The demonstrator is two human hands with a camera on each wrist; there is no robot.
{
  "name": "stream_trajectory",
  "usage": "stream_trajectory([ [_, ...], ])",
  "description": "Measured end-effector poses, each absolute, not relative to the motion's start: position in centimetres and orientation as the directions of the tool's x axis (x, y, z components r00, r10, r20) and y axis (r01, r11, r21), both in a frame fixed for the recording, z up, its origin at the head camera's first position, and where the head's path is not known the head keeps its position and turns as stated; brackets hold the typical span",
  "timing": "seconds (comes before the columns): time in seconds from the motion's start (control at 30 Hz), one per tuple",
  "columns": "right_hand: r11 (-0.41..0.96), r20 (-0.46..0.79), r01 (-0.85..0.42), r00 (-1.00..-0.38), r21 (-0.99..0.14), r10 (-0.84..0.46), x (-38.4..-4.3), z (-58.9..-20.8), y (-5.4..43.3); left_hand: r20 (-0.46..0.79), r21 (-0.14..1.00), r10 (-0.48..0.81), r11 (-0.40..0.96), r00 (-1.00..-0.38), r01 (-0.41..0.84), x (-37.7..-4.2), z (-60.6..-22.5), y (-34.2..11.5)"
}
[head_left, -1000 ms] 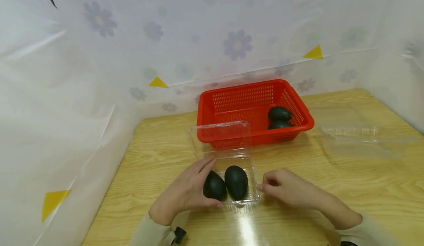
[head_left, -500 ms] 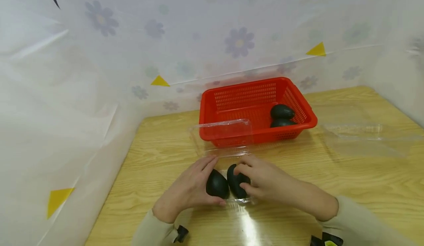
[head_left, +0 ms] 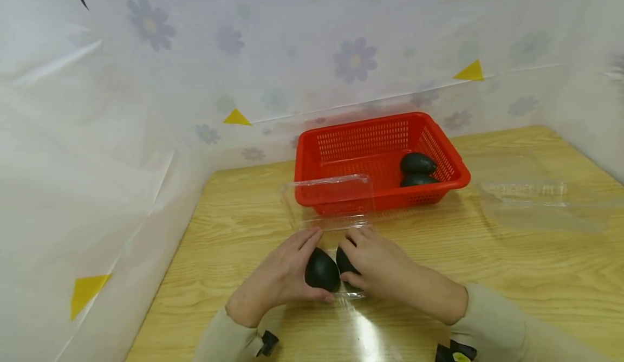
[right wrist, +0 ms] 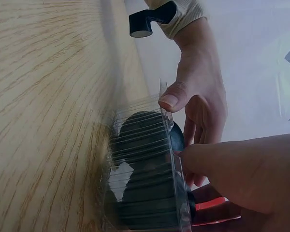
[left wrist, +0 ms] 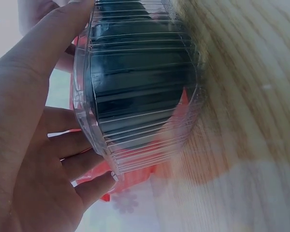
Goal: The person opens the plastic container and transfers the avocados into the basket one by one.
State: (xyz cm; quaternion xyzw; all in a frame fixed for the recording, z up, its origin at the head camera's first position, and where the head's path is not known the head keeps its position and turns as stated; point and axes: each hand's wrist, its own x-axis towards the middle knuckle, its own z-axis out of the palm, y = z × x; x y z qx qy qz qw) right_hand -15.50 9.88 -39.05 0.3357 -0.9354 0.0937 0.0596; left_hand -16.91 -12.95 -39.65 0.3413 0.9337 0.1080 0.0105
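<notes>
An open clear plastic clamshell container (head_left: 336,222) stands on the table, its lid tipped back toward the red basket. Two dark avocados lie side by side in it, the left avocado (head_left: 322,270) and the right avocado (head_left: 345,262). My left hand (head_left: 278,275) spans the container's left side, thumb on the near rim and fingers at the far one. In the left wrist view, the ribbed container wall (left wrist: 140,166) shows between thumb and fingers. My right hand (head_left: 382,264) grips the right avocado from above with curled fingers, covering much of it.
Behind the container, a red basket (head_left: 382,198) holds two more avocados (head_left: 417,164) at its right end. Another open clear clamshell (head_left: 541,210) lies at the right of the wooden table (head_left: 244,205). A flower-print sheet (head_left: 287,47) rises along the back and left.
My right hand has come left from beside the container onto the right avocado and closed around it. My left hand keeps its place on the container.
</notes>
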Motion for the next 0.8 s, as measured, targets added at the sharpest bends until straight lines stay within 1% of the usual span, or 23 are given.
stream_trajectory([
  [0.13, 0.762, 0.188, -0.637, -0.768, -0.119, -0.612, -15.49, -39.26, 9.74, 0.055, 0.213, 0.637, 0.745, -0.769, 0.632, -16.86, -39.64, -12.91],
  [0.3, 0.769, 0.173, -0.623, -0.781, -0.142, -0.601, -15.53, -39.48, 9.78, 0.059, 0.217, 0.635, 0.745, -0.77, 0.63, -16.89, -39.65, -12.89],
  [0.63, 0.746, 0.145, -0.635, -0.773, -0.203, -0.618, -15.92, -39.93, 9.68, 0.049, 0.227, 0.633, 0.747, -0.773, 0.625, -16.87, -39.51, -12.86],
  [0.8, 0.733, 0.173, -0.646, -0.763, -0.215, -0.622, -16.11, -40.1, 9.82, 0.061, 0.224, 0.638, 0.741, -0.768, 0.633, -16.84, -39.59, -12.89],
])
